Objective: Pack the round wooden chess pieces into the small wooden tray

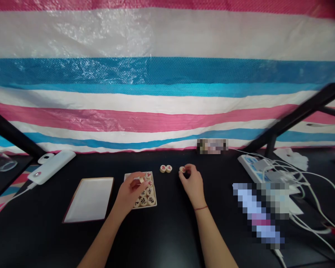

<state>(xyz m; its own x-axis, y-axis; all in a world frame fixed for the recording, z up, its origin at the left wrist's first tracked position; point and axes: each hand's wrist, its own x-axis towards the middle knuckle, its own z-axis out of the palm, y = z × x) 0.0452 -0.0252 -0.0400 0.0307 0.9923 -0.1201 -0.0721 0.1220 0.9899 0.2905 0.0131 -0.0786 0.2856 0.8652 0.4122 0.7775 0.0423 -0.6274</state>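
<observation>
My left hand (127, 194) hovers over a small cream tray (155, 196), pinching a round wooden xiangqi piece (141, 179) between thumb and fingers. Several similar pieces (146, 195) with red or black characters lie in that tray, partly hidden by my hand. My right hand (192, 184) rests on the table to the right, its fingertips holding another piece (182, 169). Two more pieces (166, 168) lie side by side on the black table (170, 230), between my hands and close to the right hand's fingers.
A white rectangular board with a brown edge (88, 199) lies left of the tray. A white power bank (51, 167) and a glass (5, 162) stand further left. A power strip (251, 163) and tangled white cables (295, 178) fill the right side, before a striped tarp (167, 74).
</observation>
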